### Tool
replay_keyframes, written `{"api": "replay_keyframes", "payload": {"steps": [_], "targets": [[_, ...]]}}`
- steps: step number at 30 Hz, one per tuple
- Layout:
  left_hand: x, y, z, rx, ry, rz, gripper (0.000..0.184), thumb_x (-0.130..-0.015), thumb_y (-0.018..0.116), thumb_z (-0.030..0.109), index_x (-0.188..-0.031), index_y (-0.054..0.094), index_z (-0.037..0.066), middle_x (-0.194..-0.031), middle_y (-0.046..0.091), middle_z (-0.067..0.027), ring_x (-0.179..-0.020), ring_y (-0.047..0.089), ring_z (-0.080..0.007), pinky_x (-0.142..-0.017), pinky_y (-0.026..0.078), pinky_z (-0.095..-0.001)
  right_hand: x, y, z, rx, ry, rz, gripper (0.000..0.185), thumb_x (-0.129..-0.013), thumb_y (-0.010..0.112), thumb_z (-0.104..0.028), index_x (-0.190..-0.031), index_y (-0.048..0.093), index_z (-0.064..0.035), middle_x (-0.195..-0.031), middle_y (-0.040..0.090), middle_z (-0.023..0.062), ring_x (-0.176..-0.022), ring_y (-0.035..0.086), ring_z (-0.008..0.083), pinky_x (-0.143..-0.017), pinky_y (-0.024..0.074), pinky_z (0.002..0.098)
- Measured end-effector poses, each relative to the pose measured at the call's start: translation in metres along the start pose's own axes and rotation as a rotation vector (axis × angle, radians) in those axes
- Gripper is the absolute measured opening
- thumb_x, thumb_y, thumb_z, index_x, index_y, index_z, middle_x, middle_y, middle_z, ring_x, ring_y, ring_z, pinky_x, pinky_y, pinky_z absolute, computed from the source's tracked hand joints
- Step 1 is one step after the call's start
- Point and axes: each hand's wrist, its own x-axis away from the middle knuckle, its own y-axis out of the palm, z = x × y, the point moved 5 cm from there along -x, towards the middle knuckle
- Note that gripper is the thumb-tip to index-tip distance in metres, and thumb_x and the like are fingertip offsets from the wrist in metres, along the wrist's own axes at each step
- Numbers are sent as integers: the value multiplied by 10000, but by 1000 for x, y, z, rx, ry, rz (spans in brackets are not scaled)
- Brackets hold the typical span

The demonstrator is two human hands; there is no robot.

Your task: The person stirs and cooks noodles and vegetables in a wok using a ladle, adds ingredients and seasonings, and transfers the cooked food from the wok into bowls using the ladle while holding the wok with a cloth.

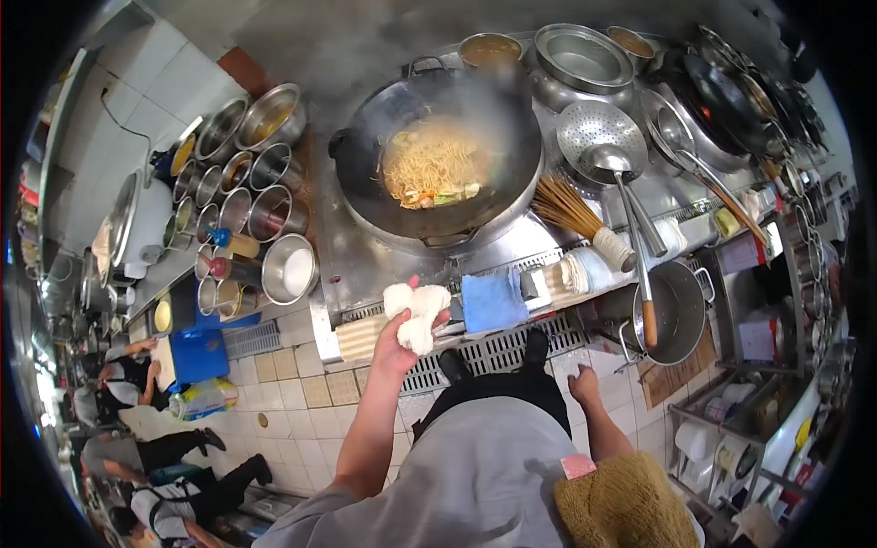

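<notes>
My left hand (399, 340) is closed round a bunched white cloth (418, 315), just in front of the stove's front edge. My right hand (582, 384) hangs low at my right side, away from the stove; its fingers are too small to make out clearly. Noodles (434, 162) with bits of vegetable lie in a large black wok (365, 196), under rising steam. A folded blue cloth (493, 301) rests on the stove's front rail, right of the white cloth.
Right of the wok are a bamboo brush (571, 212), a perforated strainer (585, 132) and a ladle (632, 205). A deep pot (676, 315) stands at the lower right. Metal containers (274, 212) fill the left side. Several people (164, 502) are at the lower left.
</notes>
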Motion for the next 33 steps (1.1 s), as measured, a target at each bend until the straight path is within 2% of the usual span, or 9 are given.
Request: {"api": "replay_keyframes", "payload": {"steps": [5, 10, 14, 17, 20, 23, 27, 28, 33], "targets": [[-14, -26, 18, -177, -92, -5, 660, -872, 613, 188, -1458, 312, 149, -1297, 532, -210, -913, 653, -304, -657, 544, -356, 103, 67, 93, 31, 268, 52, 501, -713, 666, -251, -1078, 635, 92, -1023, 653, 286, -989, 634, 408, -892, 501, 433], [-42, -35, 16, -199, -225, 31, 504, -940, 534, 307, -1331, 438, 5, -1181, 603, -237, -808, 660, -258, -600, 526, -277, 162, 97, 109, -82, 416, 6, 232, -685, 674, -226, -688, 632, 2, -781, 643, 272, -785, 644, 432, -699, 514, 457], [-67, -20, 16, -301, -73, 178, 629, -958, 449, 515, -1261, 493, -34, -1061, 659, -215, -816, 684, -218, -529, 503, -242, 127, 109, 113, 91, 152, -27, 283, -702, 676, -252, -767, 658, 23, -854, 651, 283, -850, 643, 426, -765, 523, 454], [-81, -21, 22, -326, -72, 141, 611, -964, 381, 567, -1182, 562, 26, -1007, 690, -141, -825, 688, -231, -582, 503, -301, 85, 84, 108, -50, 274, 78, 494, -721, 717, -339, -1047, 677, 29, -974, 684, 233, -962, 663, 339, -874, 514, 385], [-91, -2, 23, -338, -54, 162, 652, -960, 285, 631, -1130, 575, 73, -999, 680, -140, -833, 679, -233, -585, 495, -312, 52, 51, 90, -252, 315, 148, 520, -719, 735, -294, -1097, 653, 55, -1022, 681, 235, -998, 657, 331, -886, 504, 363], [-107, 0, 22, -318, -20, 186, 704, -950, 248, 661, -1185, 523, 57, -1100, 628, -199, -904, 658, -330, -569, 493, -336, 42, 30, 74, -281, 311, 139, 524, -724, 728, -284, -1110, 645, 60, -1052, 672, 239, -1014, 650, 330, -903, 496, 359], [-134, 4, 20, -324, -35, 311, 560, -942, 378, 629, -1048, 533, 101, -935, 622, -133, -857, 648, -335, -557, 484, -348, 43, 31, 82, -243, 290, 88, 509, -733, 710, -268, -1102, 641, 75, -1001, 670, 271, -989, 649, 373, -894, 500, 393], [-137, 9, 19, -232, -58, 344, 396, -949, 486, 506, -966, 539, 113, -842, 603, -99, -796, 641, -313, -556, 493, -347, 40, 45, 98, -161, 248, 74, 498, -725, 720, -277, -1075, 654, 71, -1011, 669, 268, -989, 648, 377, -899, 500, 394], [-139, -10, -1, -84, 36, 376, 149, -947, 469, 244, -902, 556, 132, -735, 590, -50, -651, 600, -229, -479, 450, -345, 61, 70, 137, -94, 344, -169, 489, -709, 746, -295, -1039, 673, 59, -1044, 668, 255, -1028, 639, 358, -908, 499, 386]]}}
